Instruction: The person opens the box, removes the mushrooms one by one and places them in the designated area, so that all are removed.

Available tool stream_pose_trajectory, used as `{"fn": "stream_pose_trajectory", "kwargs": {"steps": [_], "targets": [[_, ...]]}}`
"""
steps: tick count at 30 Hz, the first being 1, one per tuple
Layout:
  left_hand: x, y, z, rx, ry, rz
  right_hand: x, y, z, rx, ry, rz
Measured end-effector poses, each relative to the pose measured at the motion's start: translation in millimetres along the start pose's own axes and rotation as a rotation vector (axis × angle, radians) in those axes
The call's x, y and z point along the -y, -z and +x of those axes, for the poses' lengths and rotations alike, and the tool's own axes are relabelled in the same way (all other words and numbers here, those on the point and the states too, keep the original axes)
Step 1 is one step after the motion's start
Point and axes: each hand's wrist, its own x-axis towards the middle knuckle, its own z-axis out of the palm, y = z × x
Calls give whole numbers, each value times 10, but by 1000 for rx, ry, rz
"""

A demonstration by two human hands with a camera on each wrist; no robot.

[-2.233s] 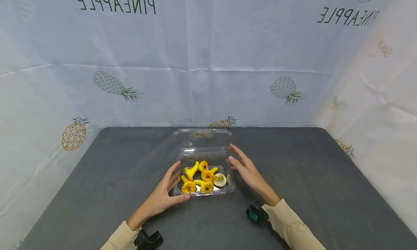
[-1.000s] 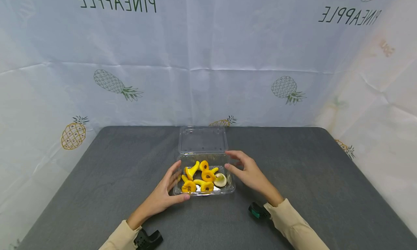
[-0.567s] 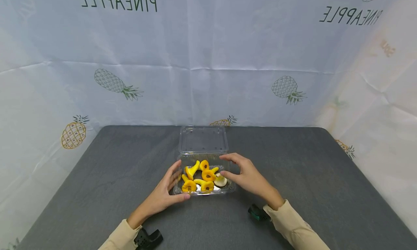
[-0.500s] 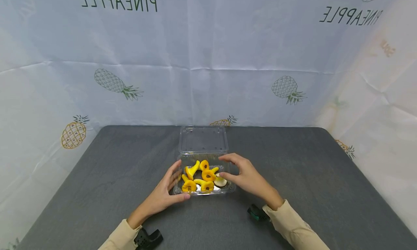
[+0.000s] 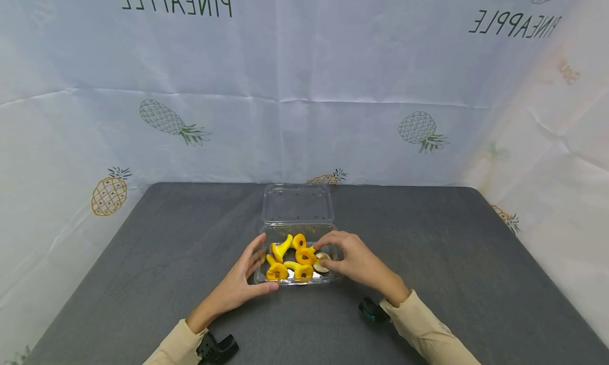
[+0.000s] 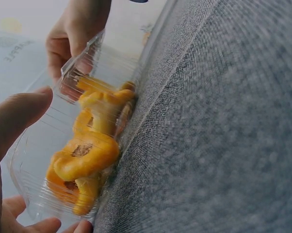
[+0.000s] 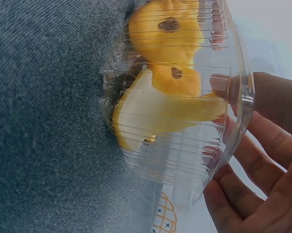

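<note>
A clear plastic clamshell box [image 5: 297, 231] stands on the table with its lid [image 5: 298, 204] raised at the back. Inside lie several yellow mushrooms [image 5: 277, 272] that look like chanterelles. One paler mushroom [image 7: 151, 109] sits at the box's right end, its stem pointing up. My left hand [image 5: 234, 284] holds the box's left side, thumb along the front rim and fingers at the side wall. My right hand [image 5: 358, 260] reaches in over the right wall. Its thumb and fingers close around the stem of the paler mushroom, partly hidden behind the ribbed plastic in the right wrist view.
The dark grey table [image 5: 185, 238] extends to both sides of the box. Behind it hangs a pale cloth [image 5: 304, 137] printed with pineapples. A black wrist band [image 5: 216, 349] is on each forearm.
My right hand has let go of the lid, which now stands back unheld, then moved left and down into the box onto the paler mushroom. The left hand has stayed put.
</note>
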Motion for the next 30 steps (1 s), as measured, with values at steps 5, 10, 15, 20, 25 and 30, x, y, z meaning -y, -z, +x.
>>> {"fn": "stream_pose_trajectory", "kwargs": {"steps": [5, 10, 15, 20, 25, 30], "targets": [[-11, -3, -2, 0, 12, -6, -1, -15, 9, -1, 8, -74], [-12, -3, -3, -4, 7, -5, 19, -27, 6, -1, 6, -161], [-16, -7, -6, -4, -5, -13, 20, -52, 12, -5, 14, -225], [-17, -7, -9, -3, -4, -14, 19, -54, 16, -15, 35, -241], [-16, -9, -5, -4, 3, -11, 25, -28, 13, -42, 59, -199], [-7, -1, -4, -4, -4, -4, 30, 7, 2, -53, 52, -111]]}}
